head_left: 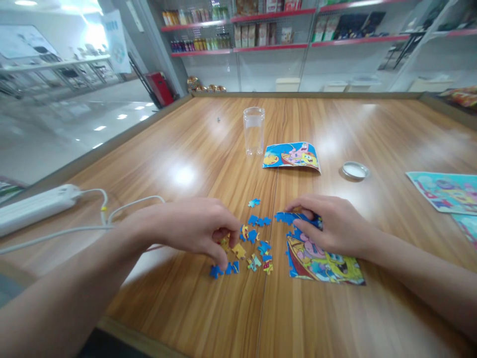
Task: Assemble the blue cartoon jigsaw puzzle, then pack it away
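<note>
partly beneath right grip [333,223]: puzzle [316,257]

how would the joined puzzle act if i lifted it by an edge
The joined puzzle looks thin and flat, so it is probably light. Its knobbed left edge suggests interlocking pieces, so it may sag or split. The strip jutting from its upper left could break off first.

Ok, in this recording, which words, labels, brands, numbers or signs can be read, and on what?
No text can be read for certain.
White banner: marks near its top, too blurred to read.
Shelf packages: any print is too small and blurred.
Clear cup: no legible text.
Partly assembled puzzle: no lettering I can make out.
</note>
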